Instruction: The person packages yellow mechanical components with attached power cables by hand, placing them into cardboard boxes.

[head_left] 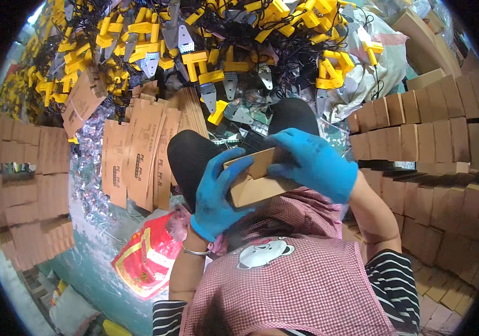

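Note:
Above my lap I hold a small brown cardboard box (259,190), partly folded up, with its inside facing me. My left hand (214,193), in a blue glove, is closed round the box's left end. My right hand (320,165), gloved the same way, grips the upper right end, its fingers reaching over the edge into the box. Beyond my knees lies a big heap of yellow-handled tools (195,61) with grey metal plates and black cords. Flat, unfolded cartons (139,148) lean in a bundle left of my left knee.
Stacked brown boxes (441,145) form rows along the right, and another stack (21,190) stands at the left. Small clear plastic packets (91,179) cover the floor beside the cartons. Near my left forearm lies a red and yellow bag (149,257). A white sack (385,56) sits at the upper right.

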The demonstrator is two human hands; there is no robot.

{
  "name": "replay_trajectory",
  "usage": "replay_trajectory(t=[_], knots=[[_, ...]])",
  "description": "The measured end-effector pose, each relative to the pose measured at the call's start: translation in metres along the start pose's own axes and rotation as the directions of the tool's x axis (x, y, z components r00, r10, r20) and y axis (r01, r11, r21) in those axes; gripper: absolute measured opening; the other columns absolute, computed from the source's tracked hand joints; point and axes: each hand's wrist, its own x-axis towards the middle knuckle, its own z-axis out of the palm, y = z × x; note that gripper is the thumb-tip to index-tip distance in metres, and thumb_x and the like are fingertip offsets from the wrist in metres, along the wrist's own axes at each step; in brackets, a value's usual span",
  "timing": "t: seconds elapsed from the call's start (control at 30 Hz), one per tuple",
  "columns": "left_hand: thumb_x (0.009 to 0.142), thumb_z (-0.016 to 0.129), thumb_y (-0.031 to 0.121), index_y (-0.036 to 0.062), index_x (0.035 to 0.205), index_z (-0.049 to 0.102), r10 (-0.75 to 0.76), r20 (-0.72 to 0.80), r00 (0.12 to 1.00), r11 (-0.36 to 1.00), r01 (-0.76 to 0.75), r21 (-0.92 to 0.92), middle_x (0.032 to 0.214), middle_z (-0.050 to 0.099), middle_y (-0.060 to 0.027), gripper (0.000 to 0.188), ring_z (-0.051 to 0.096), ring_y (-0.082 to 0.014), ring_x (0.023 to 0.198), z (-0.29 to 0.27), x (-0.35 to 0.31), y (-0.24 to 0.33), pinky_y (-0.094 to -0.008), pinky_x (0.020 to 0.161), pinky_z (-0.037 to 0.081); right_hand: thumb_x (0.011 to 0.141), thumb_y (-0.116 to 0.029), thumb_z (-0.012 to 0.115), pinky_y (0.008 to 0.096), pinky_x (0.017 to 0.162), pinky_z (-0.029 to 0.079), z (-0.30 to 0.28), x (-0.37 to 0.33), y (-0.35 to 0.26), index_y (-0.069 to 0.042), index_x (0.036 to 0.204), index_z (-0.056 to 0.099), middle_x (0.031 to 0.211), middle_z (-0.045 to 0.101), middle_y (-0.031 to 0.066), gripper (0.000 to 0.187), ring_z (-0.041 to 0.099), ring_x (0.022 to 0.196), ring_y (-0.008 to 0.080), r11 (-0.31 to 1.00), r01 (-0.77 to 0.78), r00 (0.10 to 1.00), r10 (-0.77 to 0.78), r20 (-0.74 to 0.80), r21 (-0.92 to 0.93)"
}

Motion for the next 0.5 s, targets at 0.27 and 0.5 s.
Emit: replay_trajectory(t=[0.27, 0.5], knots=[[0.104, 0.037, 0.056, 0.0015, 0.149, 0.041, -0.558, -0.761, 0.333, 0.812, 0.027, -0.583, 0.152, 0.046, -0.0148, 0.071, 0.047, -0.0289, 0.136, -0.172, -0.029, -0.009, -0.0459, 0.116, 0.036, 0.075, -0.013, 0.065, 0.0479, 0.108, 0.043, 0.01, -0.007, 0.034, -0.015, 0.131, 0.063, 0.134, 0.06, 0.0103, 0.056, 0.058, 0.123, 0.0297, 0.707, 0.146, 0.878, -0.415, -0.238, -0.692], [0.102, 0.056, 0.04, 0.0034, 0.133, 0.059, -0.858, -0.345, 0.381, 0.417, 0.908, -0.034, 0.103, 0.07, -0.0075, 0.048, 0.062, -0.0181, 0.078, -0.221, -0.082, -0.064, -0.0355, 0.074, 0.052, 0.099, -0.017, 0.063, 0.0297, 0.09, 0.052, 0.012, -0.031, 0.061, 0.0, 0.128, 0.065, 0.115, 0.072, 0.0071, 0.034, 0.066, 0.101, 0.0121, 0.392, -0.227, 0.879, 0.477, 0.014, 0.892]])
